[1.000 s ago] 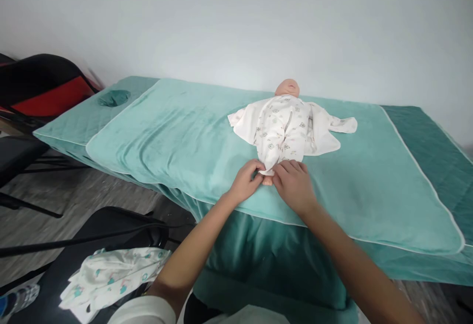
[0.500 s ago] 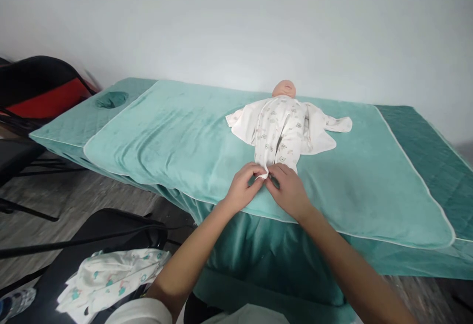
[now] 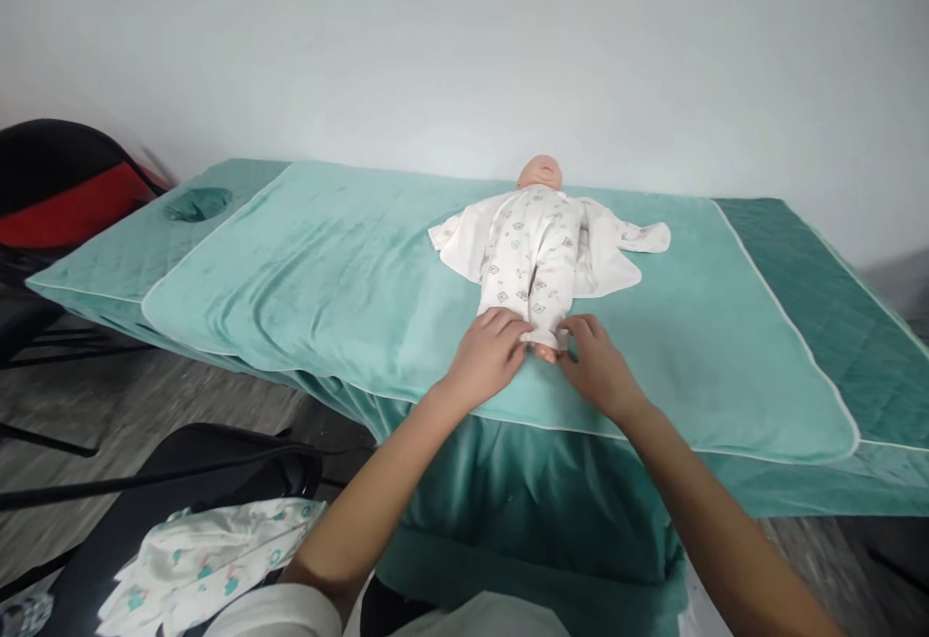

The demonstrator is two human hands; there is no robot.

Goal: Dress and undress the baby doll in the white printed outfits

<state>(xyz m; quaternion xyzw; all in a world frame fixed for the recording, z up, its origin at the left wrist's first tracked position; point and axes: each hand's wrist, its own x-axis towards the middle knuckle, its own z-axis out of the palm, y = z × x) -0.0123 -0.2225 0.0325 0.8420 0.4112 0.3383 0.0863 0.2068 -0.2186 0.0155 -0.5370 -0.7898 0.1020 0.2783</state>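
- Doll (image 3: pixel 538 173) in sleepsuit (image 3: pixel 533 259): lies lengthwise, head away, feet nearest the person.
- Left hand (image 3: pixel 488 353), right hand (image 3: pixel 599 368): both pinch the sleepsuit's cuff, equally near.

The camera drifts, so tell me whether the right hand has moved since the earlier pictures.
Yes. Judged against the doll, the right hand has shifted rightward, from below the leg on the view's left to the other leg's cuff.

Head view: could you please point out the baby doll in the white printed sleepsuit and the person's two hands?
Baby doll in white printed sleepsuit (image 3: pixel 533 255), head view, suit's chest.
Left hand (image 3: pixel 488 358), head view, back of hand.
Right hand (image 3: pixel 599 368), head view, back of hand.
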